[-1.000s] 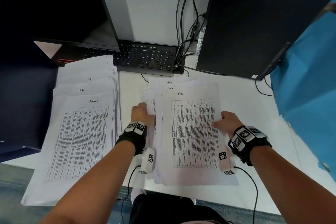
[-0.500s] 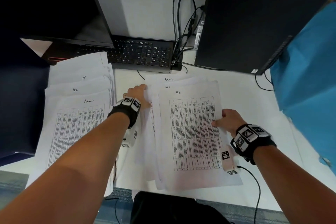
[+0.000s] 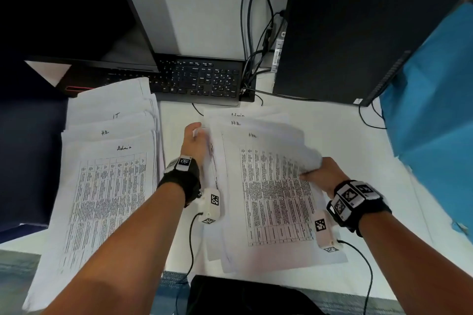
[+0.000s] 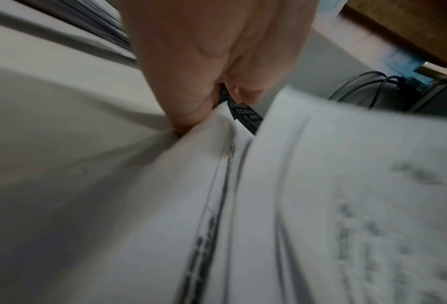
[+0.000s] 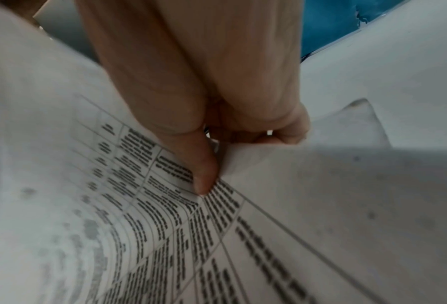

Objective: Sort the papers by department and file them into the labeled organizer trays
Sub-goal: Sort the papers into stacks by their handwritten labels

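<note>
thin matt white paper sheets (image 3: 271,194); smooth white table (image 3: 345,140); black plastic keyboard (image 3: 202,82).

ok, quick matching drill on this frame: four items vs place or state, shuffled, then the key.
1. left hand
2. right hand
3. Admin sheet
4. keyboard

A. on top of the left pile
B. pinches the lifted right edge of the HR sheet
C. at the back, beyond the papers
D. grips the left edge of the middle pile

Pairs: 1-D, 2-B, 3-A, 4-C
</note>
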`<state>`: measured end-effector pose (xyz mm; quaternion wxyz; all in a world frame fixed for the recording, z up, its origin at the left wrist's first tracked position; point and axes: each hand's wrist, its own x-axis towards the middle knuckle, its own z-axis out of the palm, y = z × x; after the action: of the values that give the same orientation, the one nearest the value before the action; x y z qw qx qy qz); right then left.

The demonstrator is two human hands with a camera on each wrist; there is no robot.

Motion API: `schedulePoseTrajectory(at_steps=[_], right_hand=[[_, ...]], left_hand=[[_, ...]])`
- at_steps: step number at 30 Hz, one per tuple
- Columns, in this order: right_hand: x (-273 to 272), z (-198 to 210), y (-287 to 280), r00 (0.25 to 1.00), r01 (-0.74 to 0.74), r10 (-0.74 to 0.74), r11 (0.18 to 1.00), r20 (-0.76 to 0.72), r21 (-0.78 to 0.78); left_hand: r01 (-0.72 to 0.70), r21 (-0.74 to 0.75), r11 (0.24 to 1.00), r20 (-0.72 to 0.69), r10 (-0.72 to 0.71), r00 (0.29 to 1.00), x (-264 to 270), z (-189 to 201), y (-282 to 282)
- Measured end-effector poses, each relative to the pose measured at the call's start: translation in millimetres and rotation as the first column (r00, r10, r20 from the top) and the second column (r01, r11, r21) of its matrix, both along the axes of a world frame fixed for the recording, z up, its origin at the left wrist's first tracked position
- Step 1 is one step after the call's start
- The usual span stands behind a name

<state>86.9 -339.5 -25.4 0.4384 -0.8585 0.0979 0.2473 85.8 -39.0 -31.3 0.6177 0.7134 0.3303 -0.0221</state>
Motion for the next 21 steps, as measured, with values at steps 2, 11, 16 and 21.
schedulePoseTrajectory(at_steps=[2, 11, 16, 21], right_hand=[[-3, 5, -3, 0.987, -0.149, 0.15, 0.988, 0.053, -0.028], [6, -8, -1, 0.998, -0.059, 0.06, 0.997, 0.012, -0.058], [10, -10, 4, 0.998, 0.038, -0.041, 0.998, -0.05, -0.045], [14, -11, 11, 0.987, -0.071, 0.048, 0.987, -0.155, -0.146]], left_hand=[[-0.019, -0.123, 0.992, -0.037, 0.015, 0.999, 2, 2, 2], [-0.157, -0.387, 0.909, -0.051, 0.149, 0.988, -5, 17, -6], [-0.148, -0.372, 0.916, -0.106, 0.117, 0.987, -5, 17, -8], [0.155, -0.049, 0.987, -0.103, -0.159, 0.982, -16, 16, -20]])
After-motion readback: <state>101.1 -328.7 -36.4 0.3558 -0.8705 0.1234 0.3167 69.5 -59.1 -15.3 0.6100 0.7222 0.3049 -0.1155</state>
